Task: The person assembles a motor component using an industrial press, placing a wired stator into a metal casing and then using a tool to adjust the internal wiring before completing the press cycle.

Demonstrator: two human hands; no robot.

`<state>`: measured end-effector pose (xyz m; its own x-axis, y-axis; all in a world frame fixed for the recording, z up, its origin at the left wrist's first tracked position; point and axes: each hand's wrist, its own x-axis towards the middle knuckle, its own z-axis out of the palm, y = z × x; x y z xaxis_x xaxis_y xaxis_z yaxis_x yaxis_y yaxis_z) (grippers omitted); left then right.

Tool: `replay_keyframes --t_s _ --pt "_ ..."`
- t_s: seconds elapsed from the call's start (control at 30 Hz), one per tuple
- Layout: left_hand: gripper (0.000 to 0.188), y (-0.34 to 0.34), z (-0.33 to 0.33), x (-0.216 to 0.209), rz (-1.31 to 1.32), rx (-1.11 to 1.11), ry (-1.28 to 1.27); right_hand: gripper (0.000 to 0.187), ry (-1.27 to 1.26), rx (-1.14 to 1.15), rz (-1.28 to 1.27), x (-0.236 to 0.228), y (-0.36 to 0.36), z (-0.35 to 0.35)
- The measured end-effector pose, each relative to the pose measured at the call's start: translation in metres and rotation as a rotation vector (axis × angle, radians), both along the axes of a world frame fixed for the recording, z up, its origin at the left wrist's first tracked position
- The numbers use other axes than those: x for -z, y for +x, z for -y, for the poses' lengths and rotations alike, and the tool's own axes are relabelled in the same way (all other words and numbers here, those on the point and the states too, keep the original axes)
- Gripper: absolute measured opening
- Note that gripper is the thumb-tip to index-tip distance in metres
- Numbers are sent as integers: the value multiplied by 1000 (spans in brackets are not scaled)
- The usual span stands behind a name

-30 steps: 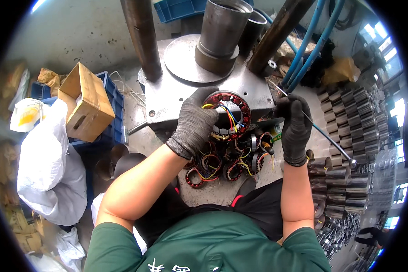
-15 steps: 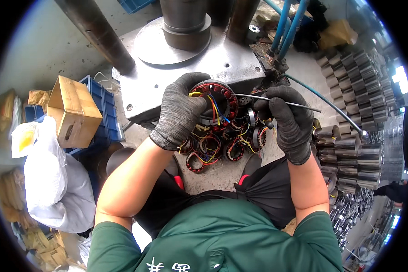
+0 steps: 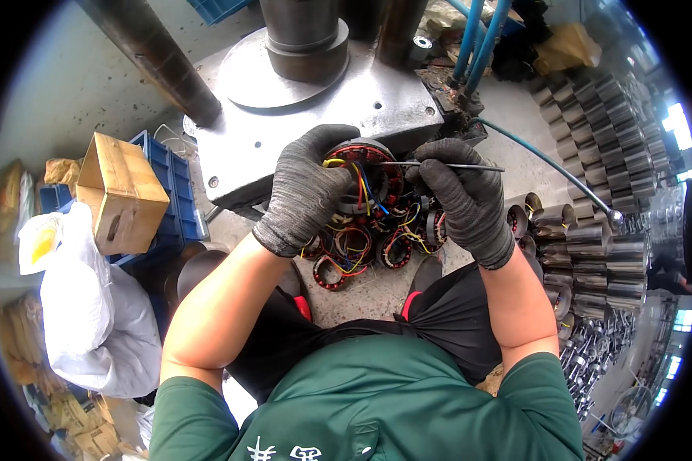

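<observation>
My left hand (image 3: 304,192), in a dark knit glove, grips a round motor stator (image 3: 373,173) with copper windings and red, yellow and blue wires, holding it above the floor. My gloved right hand (image 3: 461,196) holds a thin metal rod (image 3: 454,165) whose tip reaches into the stator's windings. Below both hands lie several more wound stators (image 3: 361,250) on the concrete floor between my knees.
A steel press base plate (image 3: 315,115) with thick columns stands just beyond the hands. Rows of shiny metal cylinders (image 3: 592,246) fill the right side. A cardboard box (image 3: 119,192) on blue crates (image 3: 173,192) and a white sack (image 3: 92,315) sit at the left. A blue hose (image 3: 546,165) runs right.
My right hand brought the rod from the right in to the stator. The left hand lifted the stator a little closer to me. The view tilted downward.
</observation>
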<state>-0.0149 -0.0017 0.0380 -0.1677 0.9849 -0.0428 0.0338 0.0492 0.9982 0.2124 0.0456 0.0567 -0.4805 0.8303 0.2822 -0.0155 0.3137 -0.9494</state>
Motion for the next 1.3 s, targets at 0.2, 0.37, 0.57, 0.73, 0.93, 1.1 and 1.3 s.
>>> replay_keyframes --t_s 0.2,0.37,0.57,0.73,0.93,1.1,1.3 --pt "48 -1 2 -4 -4 -6 -33 18 282 -25 160 -5 3 4" --pt "45 -6 -1 5 -108 -7 -10 15 119 41 67 -4 -2 6" --pt "45 -8 -5 11 -209 -3 -11 17 -70 14 37 -9 0 2" --pt "43 -8 -9 15 -277 64 -75 14 92 54 163 -8 -7 4" --pt "42 -6 -17 24 -202 52 -176 16 814 37 450 0 -25 13" --pt "41 -2 -17 20 -313 43 -143 25 953 15 702 18 -35 15" --pt "40 -13 -18 25 -244 10 -111 12 151 -5 136 6 -16 16"
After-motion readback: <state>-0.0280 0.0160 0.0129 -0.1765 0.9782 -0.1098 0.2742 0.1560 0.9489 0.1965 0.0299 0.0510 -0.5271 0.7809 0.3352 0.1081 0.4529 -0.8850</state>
